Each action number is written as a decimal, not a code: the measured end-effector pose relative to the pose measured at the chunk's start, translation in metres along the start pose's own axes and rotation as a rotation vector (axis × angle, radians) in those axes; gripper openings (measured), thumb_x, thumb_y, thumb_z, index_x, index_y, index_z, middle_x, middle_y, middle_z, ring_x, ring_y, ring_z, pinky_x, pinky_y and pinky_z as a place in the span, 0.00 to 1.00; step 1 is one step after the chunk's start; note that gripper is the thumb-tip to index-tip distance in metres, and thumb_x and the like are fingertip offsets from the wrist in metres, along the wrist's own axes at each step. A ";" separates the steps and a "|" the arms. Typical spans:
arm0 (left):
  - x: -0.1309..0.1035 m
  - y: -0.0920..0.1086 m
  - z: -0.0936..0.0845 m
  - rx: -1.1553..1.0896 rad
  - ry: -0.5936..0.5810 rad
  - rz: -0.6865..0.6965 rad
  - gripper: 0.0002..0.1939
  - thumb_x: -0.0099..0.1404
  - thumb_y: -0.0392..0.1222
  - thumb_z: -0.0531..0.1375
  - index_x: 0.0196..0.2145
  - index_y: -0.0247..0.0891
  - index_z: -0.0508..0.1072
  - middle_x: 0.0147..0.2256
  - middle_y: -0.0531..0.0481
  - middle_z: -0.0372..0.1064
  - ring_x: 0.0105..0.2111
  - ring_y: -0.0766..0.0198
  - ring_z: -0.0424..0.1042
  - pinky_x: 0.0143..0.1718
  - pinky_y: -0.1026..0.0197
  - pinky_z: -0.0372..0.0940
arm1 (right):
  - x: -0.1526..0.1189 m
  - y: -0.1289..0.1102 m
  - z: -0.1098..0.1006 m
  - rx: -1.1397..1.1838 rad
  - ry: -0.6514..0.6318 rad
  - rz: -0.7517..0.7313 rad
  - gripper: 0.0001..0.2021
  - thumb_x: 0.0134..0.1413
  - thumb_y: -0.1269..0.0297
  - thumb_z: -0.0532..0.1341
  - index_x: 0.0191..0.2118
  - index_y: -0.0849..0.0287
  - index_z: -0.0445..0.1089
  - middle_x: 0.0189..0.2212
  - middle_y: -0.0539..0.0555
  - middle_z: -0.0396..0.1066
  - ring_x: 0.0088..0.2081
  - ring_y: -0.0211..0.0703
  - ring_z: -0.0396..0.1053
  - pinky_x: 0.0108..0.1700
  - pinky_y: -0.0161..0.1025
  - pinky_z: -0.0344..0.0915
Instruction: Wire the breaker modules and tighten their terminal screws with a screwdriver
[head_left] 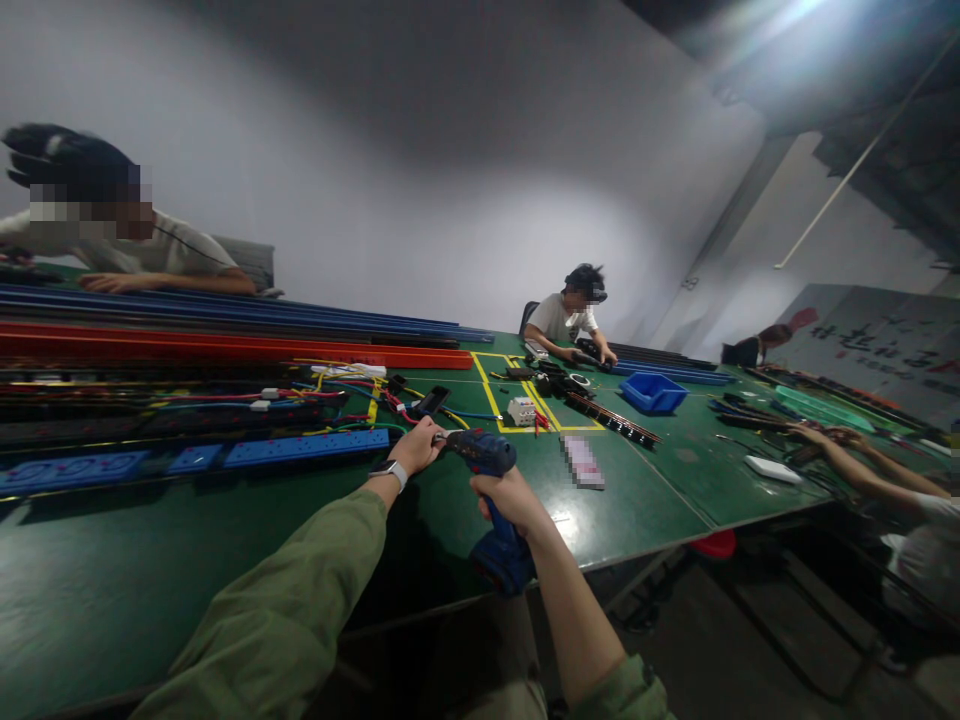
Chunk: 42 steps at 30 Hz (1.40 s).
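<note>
A blue and black cordless drill (484,452) is in my right hand (510,500), whose fingers wrap its handle. Its battery base (501,565) hangs close to the table's front edge, and its nose points left. My left hand (417,447), with a watch on the wrist, is closed at the drill's front end. Its fingers pinch the short metal bit (441,438); the very tip is hidden by them. Just left of that hand lies a long strip of blue power sockets (307,447). Coloured wires (330,385) and a black rectangular part (433,400) lie behind it.
On the green table (637,520) are a blurred pink card-like item (582,462), a grey terminal block (521,411), a blue bin (652,393) and a white box (772,470). Red rails (225,348) run along the left. Co-workers sit across the table and at the right.
</note>
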<state>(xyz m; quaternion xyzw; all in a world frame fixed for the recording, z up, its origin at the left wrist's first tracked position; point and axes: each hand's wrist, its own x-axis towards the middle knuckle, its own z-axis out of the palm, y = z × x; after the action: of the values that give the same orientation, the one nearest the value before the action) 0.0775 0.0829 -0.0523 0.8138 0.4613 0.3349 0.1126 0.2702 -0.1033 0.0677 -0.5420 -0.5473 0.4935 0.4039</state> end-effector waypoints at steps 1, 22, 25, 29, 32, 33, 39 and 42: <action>0.000 0.000 0.000 -0.004 -0.001 0.005 0.09 0.66 0.43 0.59 0.40 0.40 0.77 0.43 0.46 0.66 0.37 0.63 0.70 0.43 0.61 0.66 | 0.000 0.000 0.000 0.002 -0.002 0.002 0.07 0.44 0.67 0.61 0.33 0.58 0.65 0.13 0.42 0.59 0.15 0.36 0.61 0.19 0.32 0.54; 0.003 -0.002 -0.001 -0.059 0.006 0.055 0.08 0.65 0.41 0.58 0.38 0.38 0.76 0.41 0.47 0.66 0.38 0.63 0.70 0.49 0.59 0.67 | 0.001 -0.002 -0.001 0.021 -0.021 0.011 0.08 0.44 0.70 0.60 0.34 0.58 0.65 0.14 0.41 0.59 0.15 0.35 0.61 0.19 0.31 0.54; 0.003 -0.001 -0.002 -0.073 -0.004 0.043 0.08 0.65 0.40 0.59 0.39 0.38 0.76 0.42 0.47 0.65 0.38 0.64 0.70 0.49 0.59 0.68 | 0.001 -0.003 -0.001 0.018 -0.024 0.013 0.07 0.44 0.69 0.60 0.33 0.58 0.64 0.13 0.42 0.59 0.15 0.35 0.61 0.19 0.31 0.54; 0.002 0.001 -0.004 -0.093 -0.011 0.012 0.08 0.63 0.39 0.60 0.39 0.39 0.77 0.42 0.47 0.66 0.39 0.64 0.69 0.49 0.59 0.67 | -0.001 -0.005 0.000 0.013 -0.009 0.033 0.06 0.45 0.69 0.60 0.32 0.58 0.64 0.13 0.42 0.59 0.14 0.35 0.60 0.19 0.32 0.54; 0.002 0.002 -0.004 -0.096 -0.008 0.009 0.09 0.63 0.39 0.60 0.40 0.39 0.77 0.42 0.47 0.66 0.39 0.64 0.69 0.50 0.59 0.67 | -0.002 -0.007 0.001 0.004 -0.008 0.035 0.07 0.45 0.69 0.60 0.33 0.58 0.64 0.13 0.42 0.59 0.14 0.35 0.60 0.19 0.32 0.53; 0.002 0.002 -0.004 -0.095 -0.007 0.012 0.09 0.64 0.39 0.60 0.41 0.39 0.77 0.42 0.47 0.66 0.39 0.64 0.69 0.50 0.59 0.67 | -0.003 -0.007 0.001 0.003 -0.006 0.035 0.07 0.45 0.70 0.60 0.34 0.58 0.64 0.13 0.42 0.59 0.15 0.35 0.60 0.19 0.32 0.54; 0.003 -0.001 -0.003 -0.075 -0.015 0.039 0.10 0.65 0.41 0.59 0.42 0.38 0.77 0.43 0.45 0.65 0.39 0.62 0.70 0.50 0.58 0.67 | -0.004 -0.008 0.000 0.002 -0.012 0.042 0.06 0.45 0.70 0.59 0.33 0.58 0.64 0.13 0.42 0.60 0.15 0.35 0.59 0.19 0.31 0.53; 0.003 -0.001 -0.002 -0.052 -0.020 0.047 0.11 0.65 0.41 0.59 0.43 0.38 0.77 0.43 0.45 0.65 0.40 0.62 0.70 0.51 0.58 0.67 | -0.005 -0.008 0.000 -0.004 -0.003 0.063 0.05 0.45 0.69 0.60 0.32 0.58 0.65 0.13 0.43 0.60 0.15 0.34 0.59 0.19 0.31 0.53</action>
<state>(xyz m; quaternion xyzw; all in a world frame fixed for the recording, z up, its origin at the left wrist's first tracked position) 0.0763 0.0860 -0.0500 0.8245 0.4320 0.3412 0.1307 0.2692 -0.1076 0.0760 -0.5590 -0.5314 0.5057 0.3865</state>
